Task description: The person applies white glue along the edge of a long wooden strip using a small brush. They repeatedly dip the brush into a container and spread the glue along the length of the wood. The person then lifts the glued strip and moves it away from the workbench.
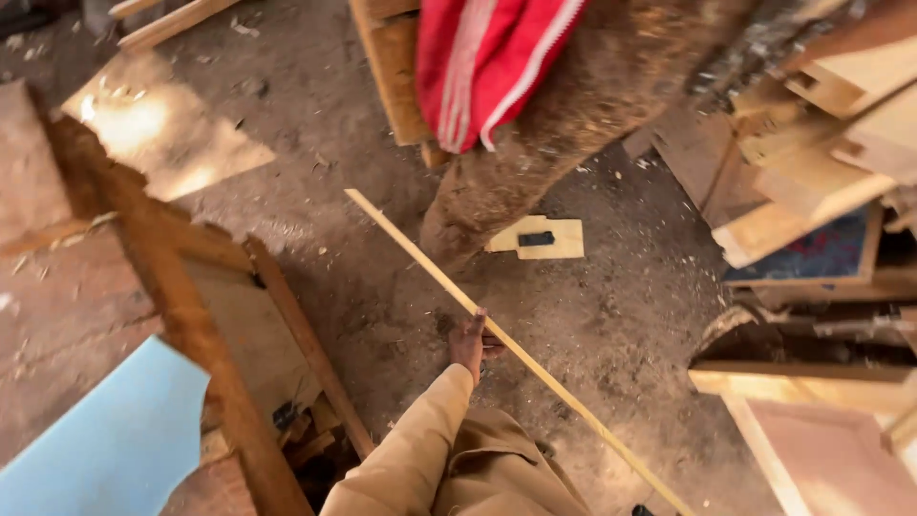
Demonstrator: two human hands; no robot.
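Your left hand (471, 342) is clamped around 1 long thin wooden strip (497, 330) (held mid-length, angled over the sawdust-covered floor (592, 315)); right hand isn't visible.

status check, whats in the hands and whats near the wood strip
Left hand gripping long thin wood strip mid-length. Right hand out of view. Log close beside strip's far end.
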